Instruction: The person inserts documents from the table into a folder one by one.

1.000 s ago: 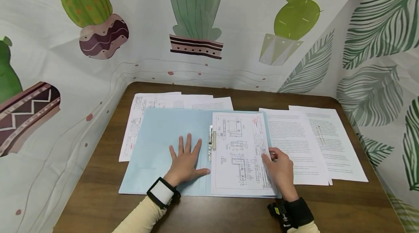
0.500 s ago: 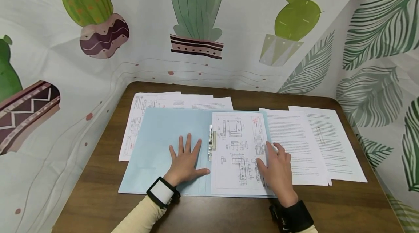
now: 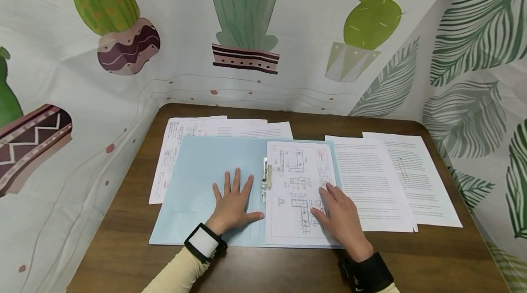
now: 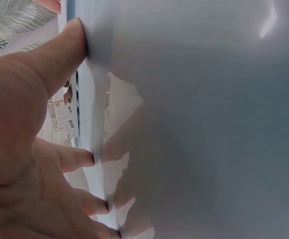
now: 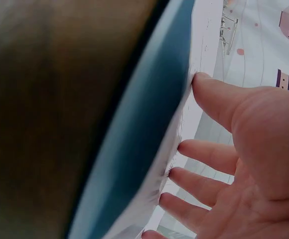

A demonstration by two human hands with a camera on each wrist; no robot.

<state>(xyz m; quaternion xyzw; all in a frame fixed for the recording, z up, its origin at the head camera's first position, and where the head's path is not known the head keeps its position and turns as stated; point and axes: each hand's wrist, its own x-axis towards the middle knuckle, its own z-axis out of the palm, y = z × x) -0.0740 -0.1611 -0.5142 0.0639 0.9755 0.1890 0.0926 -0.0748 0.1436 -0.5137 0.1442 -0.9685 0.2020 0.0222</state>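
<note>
Cactus-print cloth (image 3: 313, 0) rose beyond the hands, behind a wooden table (image 3: 280, 270). A person's left hand (image 3: 231, 208), fingers spread wide, lay on the cover of a blue folder (image 3: 206, 160), apparently to brace it, while the right hand (image 3: 343, 217), also spread and gripping nothing, rested on a drawing sheet (image 3: 286, 217) in the folder, likely to hold it flat. Between the hands sat a metal clip (image 3: 269, 177); printed pages (image 3: 370, 183) lay right of the right hand, perhaps to leave the folder room.

Two hands (image 3: 231, 207) (image 3: 342, 216), one folder (image 3: 214, 158), one clip (image 3: 269, 177) and one table (image 3: 284, 268) show.
</note>
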